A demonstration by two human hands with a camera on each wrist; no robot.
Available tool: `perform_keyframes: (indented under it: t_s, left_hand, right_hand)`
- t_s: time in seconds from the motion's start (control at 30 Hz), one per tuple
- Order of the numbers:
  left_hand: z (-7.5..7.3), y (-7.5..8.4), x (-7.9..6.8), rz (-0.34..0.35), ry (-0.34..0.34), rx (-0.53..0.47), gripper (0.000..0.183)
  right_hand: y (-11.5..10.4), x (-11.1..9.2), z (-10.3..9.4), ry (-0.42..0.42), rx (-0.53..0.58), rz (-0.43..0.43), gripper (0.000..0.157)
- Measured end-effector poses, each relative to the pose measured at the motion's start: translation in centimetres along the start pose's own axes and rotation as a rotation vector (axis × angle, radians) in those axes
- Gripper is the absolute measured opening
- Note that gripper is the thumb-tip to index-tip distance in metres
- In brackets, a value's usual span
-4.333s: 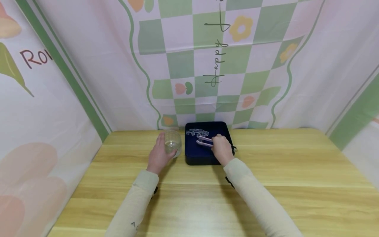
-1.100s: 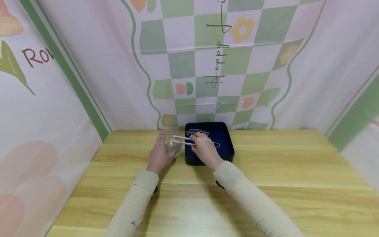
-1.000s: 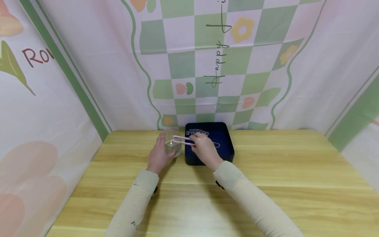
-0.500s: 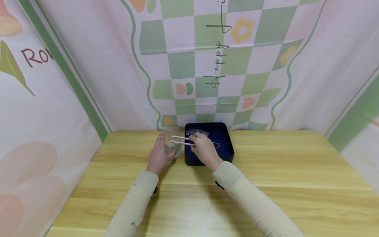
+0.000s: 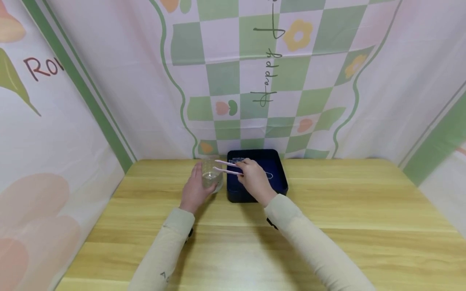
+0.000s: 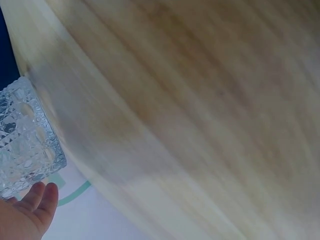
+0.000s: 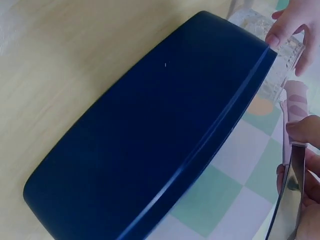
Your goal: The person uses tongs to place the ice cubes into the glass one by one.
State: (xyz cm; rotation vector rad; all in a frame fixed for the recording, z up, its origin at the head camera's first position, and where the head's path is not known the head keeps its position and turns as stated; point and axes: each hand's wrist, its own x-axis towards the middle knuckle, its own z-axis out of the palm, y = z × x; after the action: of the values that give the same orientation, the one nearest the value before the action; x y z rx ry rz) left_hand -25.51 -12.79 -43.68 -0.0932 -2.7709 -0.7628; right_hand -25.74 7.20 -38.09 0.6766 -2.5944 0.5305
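Observation:
My left hand grips a clear glass, fingers on its far side and thumb on the near right. The left wrist view shows the faceted glass wall. My right hand holds tongs with pale pink tips and metal arms. The tongs' tips point left at the glass's rim, spread slightly apart, and nothing is visible between them. A thin pale loop shows beyond the right hand, over the dark blue box. Something clear lies low in the glass; what it is cannot be made out.
The open square box stands just right of the glass, near the table's back edge. Small white marks or clear pieces show at its back left, partly covered by the tongs. A printed cloth hangs behind the wooden table.
From inside the box, the right hand has carried the tongs left to the glass. In the last half second the tongs rose slightly and shifted right. The left hand stays on the glass.

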Motion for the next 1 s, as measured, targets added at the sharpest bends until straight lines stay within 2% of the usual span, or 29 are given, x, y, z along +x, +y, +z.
perform_keyframes:
  t_s: [0.3,0.67,1.0]
  left_hand:
    - [0.1,0.0,0.1,0.016,0.0,0.019,0.091]
    - [0.1,0.2,0.0,0.002,0.003,0.016,0.091]
    - [0.1,0.3,-0.1,-0.015,-0.017,0.03,0.092]
  right_hand:
    - [1.1,0.7,-1.1,-0.021,-0.024,0.103,0.031]
    - [2.9,1.2,-2.1,-0.085,-0.052,0.244,0.039]
    - [4.2,0.6,-1.4,-0.091,-0.068,0.267,0.039]
